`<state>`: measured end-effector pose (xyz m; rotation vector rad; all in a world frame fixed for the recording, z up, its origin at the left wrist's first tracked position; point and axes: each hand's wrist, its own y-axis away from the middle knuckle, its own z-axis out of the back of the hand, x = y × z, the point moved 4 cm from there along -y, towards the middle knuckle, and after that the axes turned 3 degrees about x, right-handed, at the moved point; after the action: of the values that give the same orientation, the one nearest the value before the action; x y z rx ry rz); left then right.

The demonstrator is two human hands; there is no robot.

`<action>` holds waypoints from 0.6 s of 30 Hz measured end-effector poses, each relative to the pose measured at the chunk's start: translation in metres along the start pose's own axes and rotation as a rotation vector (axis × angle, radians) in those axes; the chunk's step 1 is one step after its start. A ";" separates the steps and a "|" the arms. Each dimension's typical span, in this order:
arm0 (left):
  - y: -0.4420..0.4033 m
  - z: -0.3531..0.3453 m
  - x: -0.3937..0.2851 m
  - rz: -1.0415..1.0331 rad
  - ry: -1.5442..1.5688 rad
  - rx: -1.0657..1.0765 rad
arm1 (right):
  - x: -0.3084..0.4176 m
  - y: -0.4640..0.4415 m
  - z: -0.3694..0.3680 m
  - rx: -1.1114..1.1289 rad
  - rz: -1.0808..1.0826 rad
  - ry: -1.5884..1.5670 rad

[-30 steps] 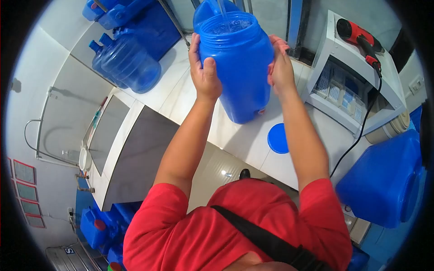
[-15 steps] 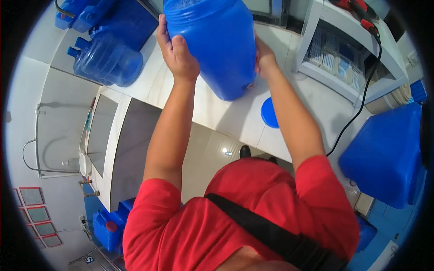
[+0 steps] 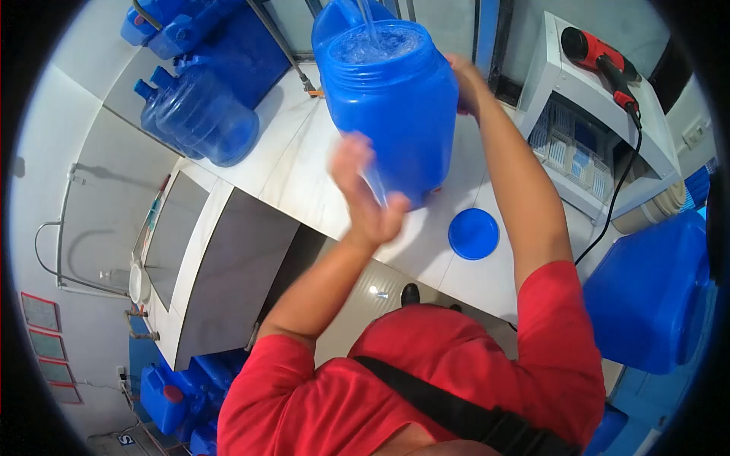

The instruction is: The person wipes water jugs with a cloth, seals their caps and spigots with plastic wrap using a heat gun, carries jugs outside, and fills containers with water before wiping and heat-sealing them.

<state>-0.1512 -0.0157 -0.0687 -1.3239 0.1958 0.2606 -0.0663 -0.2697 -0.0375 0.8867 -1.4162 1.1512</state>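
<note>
A blue wide-mouth water container (image 3: 395, 129) stands on the white tiled counter. Its threaded mouth is uncovered, and a stream of water (image 3: 368, 19) runs into the bubbling water inside. My right hand (image 3: 468, 85) grips the container at its upper right side, its fingers partly hidden behind it. In front of the container's lower left part, my left hand (image 3: 366, 194) is blurred, thumb and fingers apart; whether it touches the plastic I cannot tell. A round blue lid (image 3: 473, 234) lies on the counter below my right forearm.
Clear blue bottles (image 3: 205, 121) and blue jugs (image 3: 182, 23) stand at the upper left, near a pipe with an orange-handled valve (image 3: 313, 93). A red heat gun (image 3: 601, 61) rests on a white cabinet (image 3: 544, 68), its cord hanging down. A large blue container (image 3: 646, 296) is at the right.
My left hand has left the container's upper left side and moved down in front of it. My right hand has shifted higher along its side. The mouth and falling water now show fully.
</note>
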 end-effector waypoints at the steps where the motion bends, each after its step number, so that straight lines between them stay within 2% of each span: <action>1: 0.016 -0.007 -0.016 0.001 0.048 0.124 | -0.019 -0.002 0.000 0.027 -0.032 0.020; 2: 0.029 -0.014 -0.031 0.049 0.047 0.284 | -0.038 -0.004 0.001 0.054 -0.063 0.041; 3: 0.041 -0.019 -0.042 0.097 0.046 0.446 | -0.066 -0.008 0.004 0.081 -0.097 0.399; 4: 0.052 -0.017 -0.050 0.092 0.048 0.444 | -0.092 -0.013 0.008 0.105 -0.129 0.756; 6: 0.079 -0.022 -0.049 0.242 0.117 0.681 | -0.117 -0.015 0.015 0.119 -0.160 1.112; 7: 0.086 -0.020 -0.048 0.239 0.119 0.682 | -0.124 -0.007 0.016 0.142 -0.181 1.202; 9: 0.101 -0.020 -0.045 0.301 0.153 0.773 | -0.132 -0.002 0.018 0.171 -0.207 1.293; 10: 0.103 -0.019 -0.045 0.306 0.159 0.776 | -0.130 0.002 0.019 0.193 -0.231 1.236; 13: 0.104 -0.032 -0.045 0.311 0.220 0.880 | -0.083 0.002 0.025 0.311 -0.309 1.236; 14: 0.104 -0.039 -0.046 0.304 0.207 0.909 | -0.058 -0.002 0.028 0.284 -0.272 1.318; 17: 0.106 -0.069 -0.048 0.249 0.199 1.008 | 0.068 0.027 0.027 0.135 -0.152 1.201; 18: 0.108 -0.080 -0.047 0.225 0.165 1.062 | 0.099 0.030 0.041 0.056 0.089 1.180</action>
<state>-0.2279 -0.0726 -0.1740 -0.2635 0.5372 0.1877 -0.1221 -0.2944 0.0551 0.0640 -0.4410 1.4136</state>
